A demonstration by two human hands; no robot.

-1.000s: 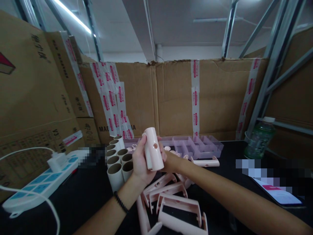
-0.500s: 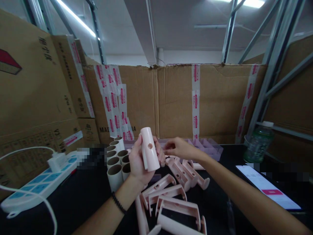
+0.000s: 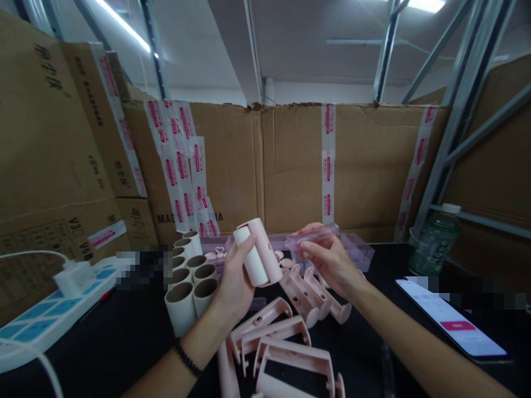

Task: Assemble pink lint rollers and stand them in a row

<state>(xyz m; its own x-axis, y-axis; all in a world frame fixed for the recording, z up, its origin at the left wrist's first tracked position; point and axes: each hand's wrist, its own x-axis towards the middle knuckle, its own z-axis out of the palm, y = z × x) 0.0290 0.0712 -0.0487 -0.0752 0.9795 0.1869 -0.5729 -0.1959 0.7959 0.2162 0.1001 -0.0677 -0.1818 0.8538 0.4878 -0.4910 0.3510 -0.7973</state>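
Observation:
My left hand (image 3: 232, 282) is wrapped round a pink plastic cylinder (image 3: 265, 249) with an open side, tilted above the table. A white roll (image 3: 254, 262) shows inside that opening, under my thumb. My right hand (image 3: 334, 262) pinches a clear plastic tube (image 3: 313, 236) between thumb and fingers, to the right of the cylinder and apart from it. Below both hands lie several pink plastic frames (image 3: 294, 347) and pink bracket pieces (image 3: 302, 301). Small round pink pieces (image 3: 286, 262) lie just beyond the cylinder.
Several upright white cardboard tubes (image 3: 180, 309) stand beside my left hand. Behind my hands is a translucent purple tray (image 3: 363, 251). A power strip (image 3: 53, 312) lies at left; a phone (image 3: 452, 318) and a bottle (image 3: 435, 240) are at right. Cardboard (image 3: 290, 166) walls the back.
My right hand has come up from the tray area with the clear plastic tube in it. My left hand has turned the cylinder, so its open side with the white roll now shows.

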